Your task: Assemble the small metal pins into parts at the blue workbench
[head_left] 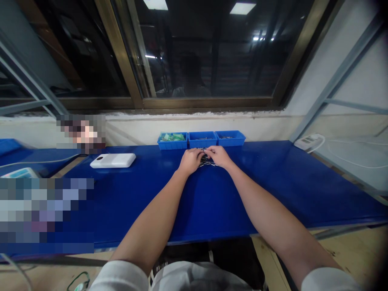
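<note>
A loose pile of thin, shiny metal pieces (209,164) lies on the blue tabletop, partly covered by my fingers. My left hand (190,160) reaches over its left side, fingers curled and pinched together. From the right, my right hand (218,156) comes in with its fingertips pinched close to the left ones. Whatever the fingertips hold is too small and hidden to name. Just behind the hands stand three blue bins: the left bin (172,144) has green and clear packets in it, while the middle bin (202,142) and right bin (235,141) contain small metal pieces.
A white oblong device (113,160) lies on the blue table (206,210) to the left. At the right back is a white power strip (309,141) with a cable. Grey metal frame bars (339,81) rise at the sides, and a window (212,60) stands behind. Blurred-out patches cover the left.
</note>
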`<state>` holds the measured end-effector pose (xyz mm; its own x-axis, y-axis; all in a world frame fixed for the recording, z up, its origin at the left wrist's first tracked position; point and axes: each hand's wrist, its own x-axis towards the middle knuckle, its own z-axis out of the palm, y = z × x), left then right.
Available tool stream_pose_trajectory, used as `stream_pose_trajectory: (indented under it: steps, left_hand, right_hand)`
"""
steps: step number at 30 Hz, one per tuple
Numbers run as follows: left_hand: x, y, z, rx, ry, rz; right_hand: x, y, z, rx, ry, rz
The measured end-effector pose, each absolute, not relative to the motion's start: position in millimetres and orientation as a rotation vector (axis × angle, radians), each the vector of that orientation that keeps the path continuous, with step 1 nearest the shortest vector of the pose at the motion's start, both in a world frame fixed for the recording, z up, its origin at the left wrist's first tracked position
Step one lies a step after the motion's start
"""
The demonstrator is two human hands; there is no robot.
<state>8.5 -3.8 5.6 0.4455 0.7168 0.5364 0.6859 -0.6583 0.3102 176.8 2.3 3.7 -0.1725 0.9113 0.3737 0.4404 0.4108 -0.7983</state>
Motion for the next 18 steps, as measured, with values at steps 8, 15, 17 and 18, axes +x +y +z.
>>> stream_pose_trajectory:
  steps: [8,15,17,18]
  left_hand:
    - [7.3,-6.9,10.7,2.6,1.432,0.922]
    - [8.5,-9.4,11.5,2.586,1.379,0.9]
    - [8.4,-9.5,11.7,2.572,1.391,0.969]
    - [8.1,-9.3,11.8,2.557,1.403,1.023]
  right_hand:
    - [176.6,-1.9,7.8,-1.056,-1.541,0.947]
    - [181.7,-2.8,7.9,-0.957,-1.45,1.108]
    - [182.8,-0.7,7.1,-0.976,-1.42,1.105]
    - [183.4,0.6,6.8,-1.001,-1.407,1.09]
